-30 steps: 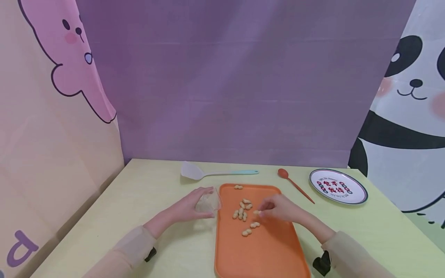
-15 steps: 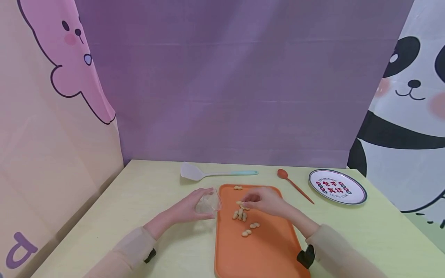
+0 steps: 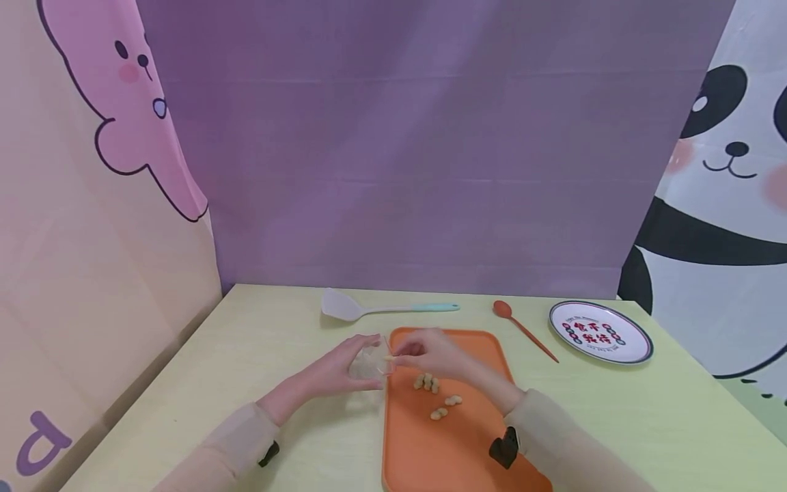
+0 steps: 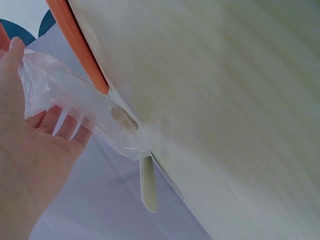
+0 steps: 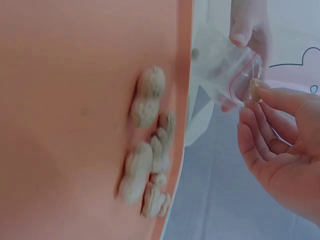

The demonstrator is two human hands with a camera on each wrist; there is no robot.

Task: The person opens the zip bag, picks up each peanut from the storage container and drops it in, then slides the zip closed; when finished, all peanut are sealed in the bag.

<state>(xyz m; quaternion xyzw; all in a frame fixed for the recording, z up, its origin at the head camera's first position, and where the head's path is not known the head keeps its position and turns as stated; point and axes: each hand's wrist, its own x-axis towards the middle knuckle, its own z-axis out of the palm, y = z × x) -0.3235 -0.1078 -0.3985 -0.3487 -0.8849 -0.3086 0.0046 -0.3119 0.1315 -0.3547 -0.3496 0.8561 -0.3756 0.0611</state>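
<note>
My left hand gripped the bag between spread thumb and fingers, apparently to part its mouth; my right hand pinched a peanut there. Other peanuts lay on the tray.

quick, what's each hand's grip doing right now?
Left grip: holding the clear plastic bag.
Right grip: closed on a peanut, pinched near the bag's opening.

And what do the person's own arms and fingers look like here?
The left sleeve and right sleeve are pale beige and plain. A small black piece shows beside each. The fingers are ungloved, with no rings visible.
</note>
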